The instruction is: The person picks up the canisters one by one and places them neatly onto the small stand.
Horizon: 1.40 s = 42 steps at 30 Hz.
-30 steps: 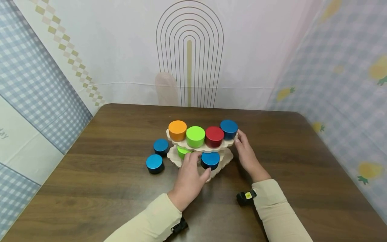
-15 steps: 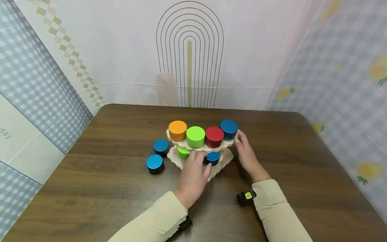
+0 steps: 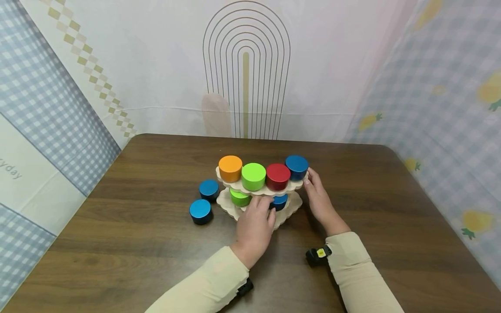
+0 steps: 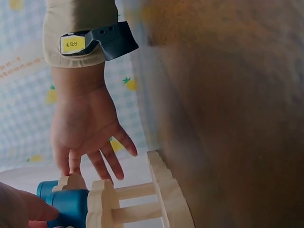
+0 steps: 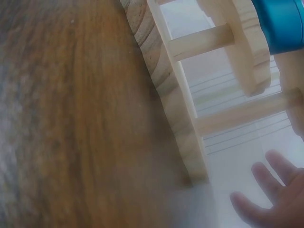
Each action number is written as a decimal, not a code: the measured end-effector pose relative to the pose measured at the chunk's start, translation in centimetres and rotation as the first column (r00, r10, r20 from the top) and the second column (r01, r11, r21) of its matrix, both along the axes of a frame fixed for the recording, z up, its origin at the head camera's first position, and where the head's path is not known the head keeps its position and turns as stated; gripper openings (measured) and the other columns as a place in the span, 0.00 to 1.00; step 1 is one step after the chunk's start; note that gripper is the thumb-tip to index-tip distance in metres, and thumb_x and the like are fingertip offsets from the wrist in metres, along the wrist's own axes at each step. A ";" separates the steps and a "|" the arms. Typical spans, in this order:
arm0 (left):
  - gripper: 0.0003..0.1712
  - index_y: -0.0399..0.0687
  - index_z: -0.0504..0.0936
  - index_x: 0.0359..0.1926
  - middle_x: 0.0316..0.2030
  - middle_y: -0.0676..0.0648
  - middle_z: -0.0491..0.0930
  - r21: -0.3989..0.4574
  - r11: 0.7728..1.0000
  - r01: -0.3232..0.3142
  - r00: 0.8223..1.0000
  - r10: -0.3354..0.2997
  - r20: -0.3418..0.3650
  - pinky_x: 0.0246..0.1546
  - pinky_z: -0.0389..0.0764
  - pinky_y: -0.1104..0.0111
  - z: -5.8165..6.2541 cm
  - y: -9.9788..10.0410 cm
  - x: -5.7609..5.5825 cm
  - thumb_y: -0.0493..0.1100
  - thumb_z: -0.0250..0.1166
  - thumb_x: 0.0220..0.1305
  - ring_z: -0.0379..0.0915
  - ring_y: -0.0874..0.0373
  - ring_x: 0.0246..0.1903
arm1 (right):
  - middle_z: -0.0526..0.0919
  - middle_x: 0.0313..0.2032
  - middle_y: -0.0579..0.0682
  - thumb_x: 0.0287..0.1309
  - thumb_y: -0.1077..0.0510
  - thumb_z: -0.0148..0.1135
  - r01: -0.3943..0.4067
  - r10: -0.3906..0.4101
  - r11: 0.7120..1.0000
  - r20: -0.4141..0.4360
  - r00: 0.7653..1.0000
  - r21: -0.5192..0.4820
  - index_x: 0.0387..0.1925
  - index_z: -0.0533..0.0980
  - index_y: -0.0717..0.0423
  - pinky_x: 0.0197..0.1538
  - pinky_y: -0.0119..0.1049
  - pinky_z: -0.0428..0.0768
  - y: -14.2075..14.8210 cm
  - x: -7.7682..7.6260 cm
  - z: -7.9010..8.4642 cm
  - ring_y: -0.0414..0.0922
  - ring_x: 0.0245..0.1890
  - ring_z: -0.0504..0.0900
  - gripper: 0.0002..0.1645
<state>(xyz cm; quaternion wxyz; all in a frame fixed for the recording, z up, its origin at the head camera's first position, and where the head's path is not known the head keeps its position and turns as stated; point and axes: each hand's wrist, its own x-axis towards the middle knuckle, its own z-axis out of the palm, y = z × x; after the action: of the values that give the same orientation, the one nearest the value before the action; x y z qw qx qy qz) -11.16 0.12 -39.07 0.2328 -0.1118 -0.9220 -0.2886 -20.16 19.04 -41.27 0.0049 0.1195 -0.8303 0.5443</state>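
A pale wooden tiered stand (image 3: 293,205) with scalloped edges stands mid-table. My left hand (image 3: 253,230) reaches in under its top tier and grips a blue cylinder (image 3: 280,201); in the left wrist view the thumb (image 4: 40,207) lies against that block (image 4: 71,209). Left of it sits a green cylinder (image 3: 239,198), partly covered by the tier above. My right hand (image 3: 321,204) has its fingertips at the top tier's right end, fingers fairly straight in the left wrist view. Along the top tier stand orange (image 3: 230,168), green (image 3: 253,176), red (image 3: 278,176) and blue (image 3: 296,167) cylinders.
Two more blue cylinders, a rear one (image 3: 209,190) and a front one (image 3: 201,211), stand on the brown wooden table (image 3: 129,243) left of the stand. A patterned cloth (image 3: 164,65) hangs behind the table, with checked cloth at both sides.
My left hand has moved slightly right and inward, and the blue cylinder has shifted right with it. More of the lower green cylinder shows. My right hand has stayed put.
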 end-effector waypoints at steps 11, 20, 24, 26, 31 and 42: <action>0.17 0.44 0.80 0.51 0.44 0.45 0.78 0.036 0.998 0.042 0.997 -0.044 0.057 0.38 0.82 0.61 0.0 -0.4 0.4 0.41 0.67 0.60 0.78 0.54 0.41 | 0.50 0.72 0.62 0.76 0.51 0.33 0.005 -0.005 1.000 0.004 1.000 -0.010 0.74 0.46 0.57 0.69 0.61 0.51 0.0 0.0 0.0 0.60 0.72 0.50 0.31; 0.14 0.44 0.81 0.46 0.41 0.46 0.78 0.020 0.999 0.039 0.999 -0.040 0.036 0.31 0.81 0.62 0.6 -2.5 0.9 0.40 0.68 0.58 0.78 0.55 0.37 | 0.49 0.73 0.61 0.76 0.50 0.33 0.009 -0.009 1.000 0.008 1.000 -0.001 0.74 0.45 0.55 0.69 0.61 0.50 0.0 0.0 0.0 0.60 0.72 0.49 0.32; 0.14 0.42 0.82 0.45 0.40 0.45 0.78 0.005 1.000 0.010 1.000 -0.010 0.024 0.29 0.80 0.64 0.9 -3.8 0.9 0.39 0.68 0.57 0.77 0.54 0.35 | 0.48 0.74 0.60 0.76 0.50 0.32 0.006 -0.006 1.000 0.021 1.000 0.003 0.75 0.44 0.54 0.69 0.61 0.50 0.1 0.0 0.0 0.59 0.73 0.48 0.31; 0.14 0.42 0.81 0.45 0.40 0.46 0.78 -0.004 1.000 -0.009 1.000 0.009 0.028 0.30 0.80 0.65 1.0 -4.5 0.8 0.40 0.69 0.57 0.76 0.55 0.35 | 0.47 0.74 0.60 0.77 0.50 0.32 0.005 -0.005 1.000 0.030 1.000 0.006 0.75 0.44 0.53 0.69 0.61 0.50 0.1 -0.1 0.0 0.59 0.73 0.48 0.31; 0.15 0.42 0.81 0.45 0.41 0.46 0.77 -0.003 0.999 -0.032 0.999 0.032 0.032 0.33 0.80 0.65 1.2 -6.4 0.6 0.39 0.69 0.56 0.76 0.54 0.37 | 0.46 0.74 0.59 0.77 0.51 0.32 0.002 -0.002 1.000 0.050 0.999 0.003 0.75 0.43 0.53 0.69 0.62 0.49 0.2 -0.1 0.1 0.59 0.73 0.47 0.31; 0.24 0.39 0.79 0.51 0.47 0.41 0.74 -0.027 0.999 -0.026 0.999 0.027 0.039 0.44 0.79 0.53 1.0 -11.2 -0.3 0.40 0.71 0.53 0.72 0.45 0.49 | 0.47 0.74 0.58 0.76 0.46 0.31 0.003 -0.004 1.000 0.042 0.999 0.013 0.75 0.44 0.50 0.69 0.62 0.49 0.0 0.1 0.2 0.58 0.73 0.47 0.32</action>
<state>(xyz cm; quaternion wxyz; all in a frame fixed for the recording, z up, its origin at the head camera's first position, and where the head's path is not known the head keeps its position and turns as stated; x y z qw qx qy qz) -11.47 -11.12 -38.03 0.2170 -0.0972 -0.9314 -0.2755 -20.06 19.07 -41.06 -0.0125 0.1067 -0.8338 0.5415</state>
